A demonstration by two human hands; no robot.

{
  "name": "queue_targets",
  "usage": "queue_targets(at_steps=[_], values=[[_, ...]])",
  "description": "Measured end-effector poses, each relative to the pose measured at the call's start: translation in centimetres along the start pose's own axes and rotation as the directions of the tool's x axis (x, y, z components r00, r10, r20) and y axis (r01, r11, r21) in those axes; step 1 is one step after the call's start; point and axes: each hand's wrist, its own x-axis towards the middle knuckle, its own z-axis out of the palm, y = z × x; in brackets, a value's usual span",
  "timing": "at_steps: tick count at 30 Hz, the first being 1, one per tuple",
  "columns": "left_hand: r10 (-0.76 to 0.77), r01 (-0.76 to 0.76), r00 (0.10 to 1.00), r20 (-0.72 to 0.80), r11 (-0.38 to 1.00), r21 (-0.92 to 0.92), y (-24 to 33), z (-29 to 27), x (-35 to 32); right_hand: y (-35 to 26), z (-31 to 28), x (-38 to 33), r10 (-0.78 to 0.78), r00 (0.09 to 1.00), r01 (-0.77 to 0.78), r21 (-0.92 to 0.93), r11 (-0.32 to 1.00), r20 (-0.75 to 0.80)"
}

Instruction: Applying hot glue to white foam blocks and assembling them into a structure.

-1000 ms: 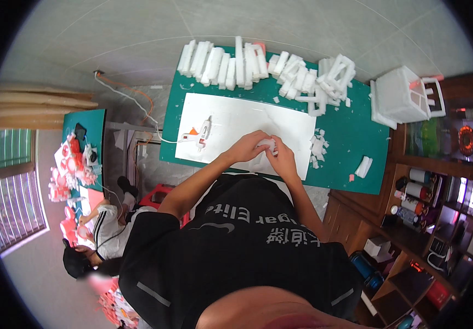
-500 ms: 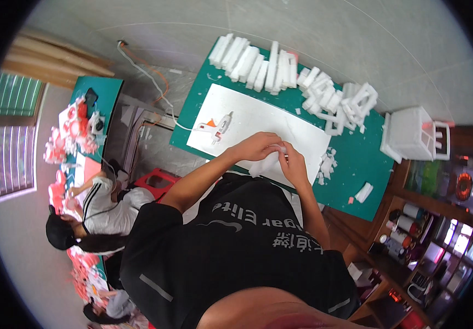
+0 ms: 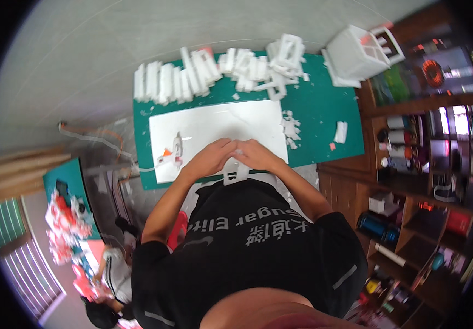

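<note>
My left hand (image 3: 213, 157) and my right hand (image 3: 257, 156) meet over the near edge of a white board (image 3: 214, 122). Fingers of both hands are bent and pressed together at the fingertips. Just below them, close to my shirt, a white foam frame (image 3: 237, 175) with a rectangular opening shows; my hands appear to hold its upper end, which they partly hide. To the left of my left hand, a white and orange glue gun (image 3: 177, 151) lies on the board, its cord running off leftward.
White foam strips (image 3: 162, 82) and frames (image 3: 288, 52) line the far side of the green table (image 3: 324, 123). Foam scraps (image 3: 290, 130) lie right of the board. A white foam box (image 3: 354, 55) stands far right, shelves (image 3: 406, 219) beyond. Another person (image 3: 117, 274) works at the lower left.
The whole view has turned, so table and board sit further left and straighter. My hands have drawn level side by side, and the foam frame's opening now shows below them.
</note>
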Motion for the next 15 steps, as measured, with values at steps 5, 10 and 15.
queue_targets(at_steps=[5, 10, 15], values=[[0.076, -0.069, 0.987, 0.139, 0.996, -0.049, 1.0, -3.4, 1.9, -1.5, -1.8, 0.4, -0.035, 0.990, 0.032, 0.019, 0.999, 0.140], [0.139, -0.097, 0.954, 0.267, 0.982, -0.163, 2.8, -5.4, 4.0, -2.5, -2.4, -0.8, -0.072, 0.994, 0.067, 0.057, 0.996, 0.086], [-0.049, 0.107, 0.947, 0.317, 0.980, -0.168, 1.1, -9.8, 2.3, -4.8, -4.3, -1.4, -0.145, 0.989, 0.143, 0.146, 0.979, 0.001]])
